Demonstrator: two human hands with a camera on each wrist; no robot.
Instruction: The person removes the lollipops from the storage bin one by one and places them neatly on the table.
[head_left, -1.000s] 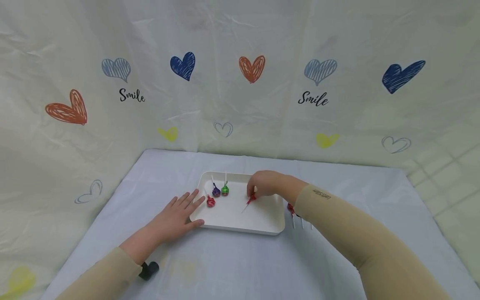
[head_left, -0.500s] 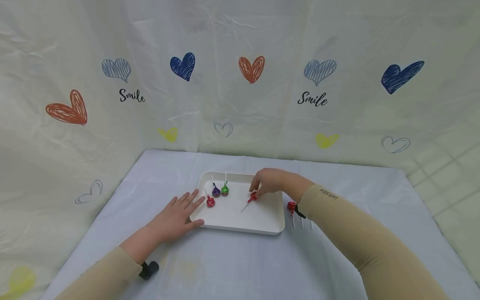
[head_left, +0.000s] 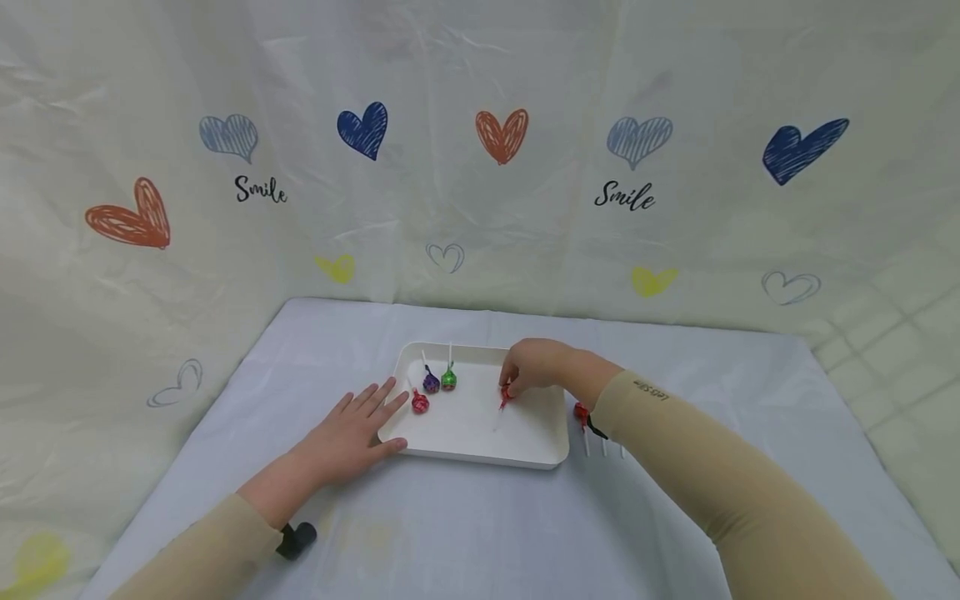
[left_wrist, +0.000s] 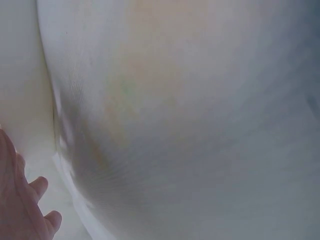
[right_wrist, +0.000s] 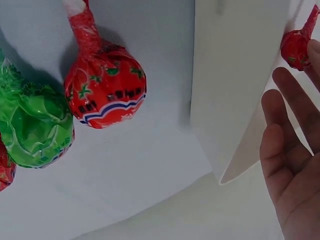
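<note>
A white tray (head_left: 457,433) lies on the table. My left hand (head_left: 348,437) rests at its left edge with fingers spread and straight. In the tray's far left part are a purple lollipop (head_left: 431,384), a green lollipop (head_left: 448,381) and a red lollipop (head_left: 420,403). Over the right half, the thumb and fingertips of my right hand (head_left: 534,364) pinch another red lollipop (head_left: 505,395), its stick toward the near side. The right wrist view shows this lollipop (right_wrist: 296,49) at the fingertips, partly cut off. Only a few left fingers (left_wrist: 40,187) show in the left wrist view.
Right of the tray, partly under my right sleeve, lie a red lollipop (right_wrist: 107,92), a green lollipop (right_wrist: 37,125) and another red one (right_wrist: 5,167). A white cloth (head_left: 465,533) covers the table. Behind it hangs a curtain (head_left: 555,233) printed with hearts.
The stick of the red lollipop at my right hand has swung from pointing lower left to nearly straight toward the near side. My right fingers have closed in on its head. My left hand stays put.
</note>
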